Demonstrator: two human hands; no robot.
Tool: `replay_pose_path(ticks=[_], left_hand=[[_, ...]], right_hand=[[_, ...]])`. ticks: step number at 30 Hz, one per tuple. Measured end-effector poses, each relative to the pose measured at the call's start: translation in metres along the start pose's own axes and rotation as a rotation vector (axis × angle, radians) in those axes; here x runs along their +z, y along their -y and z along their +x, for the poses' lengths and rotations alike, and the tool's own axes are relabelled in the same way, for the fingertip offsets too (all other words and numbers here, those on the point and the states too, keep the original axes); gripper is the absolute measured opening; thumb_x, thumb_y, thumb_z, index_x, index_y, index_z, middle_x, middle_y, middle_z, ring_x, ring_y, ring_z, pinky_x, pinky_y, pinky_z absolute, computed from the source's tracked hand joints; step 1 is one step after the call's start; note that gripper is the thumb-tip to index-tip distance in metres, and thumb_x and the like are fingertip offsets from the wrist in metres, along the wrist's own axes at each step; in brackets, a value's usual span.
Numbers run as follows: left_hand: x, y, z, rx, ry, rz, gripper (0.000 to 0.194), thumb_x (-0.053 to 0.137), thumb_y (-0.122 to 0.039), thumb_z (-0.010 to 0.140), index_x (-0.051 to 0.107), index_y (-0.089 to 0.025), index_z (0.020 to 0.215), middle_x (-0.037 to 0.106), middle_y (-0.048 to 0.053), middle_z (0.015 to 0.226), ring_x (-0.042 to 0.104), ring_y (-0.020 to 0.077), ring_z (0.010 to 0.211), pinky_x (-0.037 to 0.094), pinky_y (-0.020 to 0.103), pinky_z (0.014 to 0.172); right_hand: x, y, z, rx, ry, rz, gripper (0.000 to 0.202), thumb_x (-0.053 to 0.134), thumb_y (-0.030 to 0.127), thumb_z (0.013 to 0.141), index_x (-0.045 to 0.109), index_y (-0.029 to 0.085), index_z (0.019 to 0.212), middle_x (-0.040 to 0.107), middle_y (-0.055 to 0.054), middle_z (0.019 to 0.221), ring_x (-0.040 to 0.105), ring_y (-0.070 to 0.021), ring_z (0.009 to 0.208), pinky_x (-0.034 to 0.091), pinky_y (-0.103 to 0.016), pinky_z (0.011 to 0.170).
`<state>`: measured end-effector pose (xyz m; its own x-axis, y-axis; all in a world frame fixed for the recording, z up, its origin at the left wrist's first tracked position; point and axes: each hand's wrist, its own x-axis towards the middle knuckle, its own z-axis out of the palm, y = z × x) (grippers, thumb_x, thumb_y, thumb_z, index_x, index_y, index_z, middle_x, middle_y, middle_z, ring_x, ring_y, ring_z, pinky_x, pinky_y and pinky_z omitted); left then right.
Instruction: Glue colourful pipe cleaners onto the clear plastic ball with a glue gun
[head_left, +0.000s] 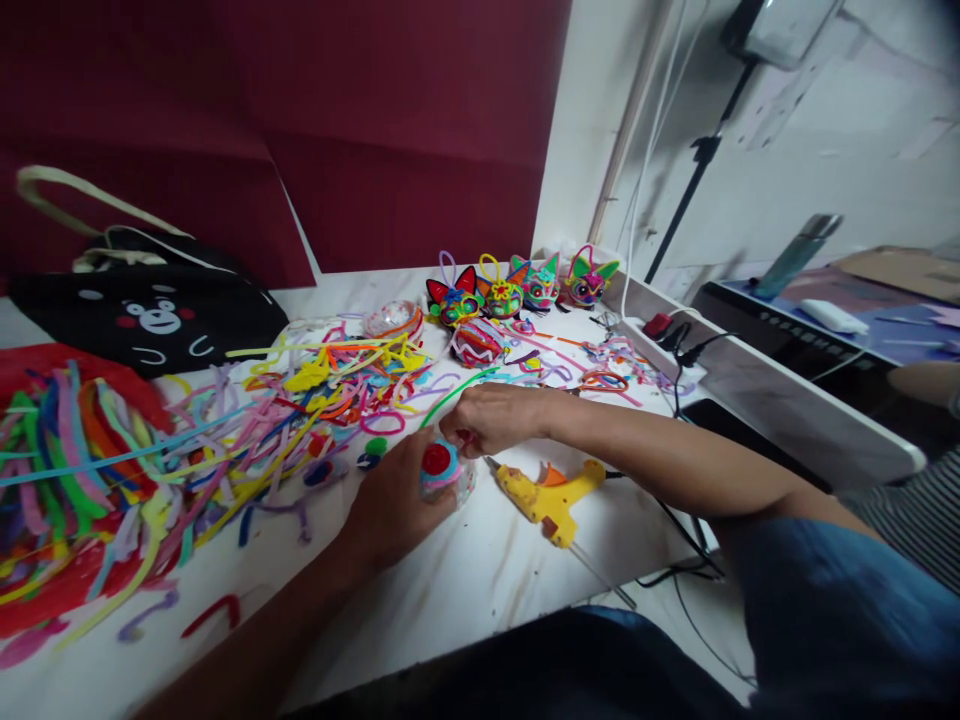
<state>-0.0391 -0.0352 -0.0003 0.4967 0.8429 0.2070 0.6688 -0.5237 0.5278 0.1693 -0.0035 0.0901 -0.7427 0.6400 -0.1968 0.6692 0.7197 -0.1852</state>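
My left hand (397,500) is wrapped round a small clear ball (436,468) that bears a red disc with a light-blue and pink rim. Above its right side is my right hand (484,418), its fingers pinched together against the ball; what they pinch is too small to make out. A green pipe cleaner (457,392) lies just behind the hands. Close by on the right rests a yellow glue gun (551,495), its nozzle towards the ball. Green and dark round pieces (375,447) lie left of the ball.
Colourful pipe cleaners (247,440) cover the table's left side. Finished cat-like ornaments (504,290) stand at the back beside a pink-and-red striped ball (478,342). A black bag (150,315) is back left. Cables and a power strip (664,350) lie right; a person's striped clothing shows far right.
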Motion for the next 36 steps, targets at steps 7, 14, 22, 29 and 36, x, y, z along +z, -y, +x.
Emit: replay_pose_path(ticks=[7, 14, 22, 29, 36], left_hand=[[0.001, -0.001, 0.007, -0.005, 0.053, -0.063, 0.039, 0.073, -0.041, 0.075, 0.059, -0.023, 0.108, 0.075, 0.01, 0.111, 0.071, 0.0334, 0.108, 0.056, 0.043, 0.093], [-0.023, 0.011, 0.018, -0.031, 0.23, -0.158, 0.063, 0.077, -0.05, 0.068, 0.059, -0.024, 0.123, 0.08, 0.005, 0.11, 0.076, 0.0298, 0.097, 0.059, 0.035, 0.079], [-0.026, 0.006, 0.019, 0.019, 0.2, -0.119, 0.05, 0.059, -0.048, 0.077, 0.062, -0.022, 0.12, 0.075, 0.008, 0.117, 0.071, 0.0332, 0.108, 0.056, 0.043, 0.095], [-0.01, 0.002, 0.015, -0.01, 0.105, -0.064, 0.039, 0.056, -0.04, 0.074, 0.059, -0.024, 0.109, 0.074, 0.006, 0.102, 0.071, 0.0307, 0.094, 0.055, 0.039, 0.084], [-0.006, 0.005, 0.013, -0.014, 0.082, -0.054, 0.042, 0.058, -0.041, 0.073, 0.06, -0.024, 0.112, 0.074, 0.007, 0.105, 0.07, 0.0314, 0.095, 0.055, 0.04, 0.086]], right_hand=[[0.004, -0.002, -0.002, 0.034, -0.029, 0.003, 0.008, 0.076, 0.014, 0.09, 0.077, 0.015, 0.098, 0.076, -0.005, 0.09, 0.055, -0.0152, 0.073, 0.03, -0.027, 0.062], [0.013, 0.006, -0.006, 0.076, -0.083, 0.01, 0.009, 0.076, 0.021, 0.092, 0.078, 0.015, 0.098, 0.077, -0.006, 0.091, 0.06, -0.0163, 0.076, 0.034, -0.026, 0.064], [0.021, 0.008, -0.005, 0.117, -0.129, 0.046, 0.011, 0.078, 0.024, 0.089, 0.078, 0.015, 0.096, 0.075, -0.004, 0.084, 0.06, -0.0168, 0.073, 0.034, -0.026, 0.063], [0.018, 0.007, -0.008, 0.1, -0.135, 0.117, 0.008, 0.076, 0.013, 0.085, 0.077, 0.015, 0.092, 0.075, -0.003, 0.085, 0.061, -0.0154, 0.074, 0.037, -0.025, 0.065], [0.022, 0.004, -0.007, 0.094, -0.14, 0.158, 0.01, 0.075, 0.009, 0.082, 0.077, 0.015, 0.09, 0.072, -0.002, 0.079, 0.056, -0.0158, 0.07, 0.034, -0.026, 0.064]])
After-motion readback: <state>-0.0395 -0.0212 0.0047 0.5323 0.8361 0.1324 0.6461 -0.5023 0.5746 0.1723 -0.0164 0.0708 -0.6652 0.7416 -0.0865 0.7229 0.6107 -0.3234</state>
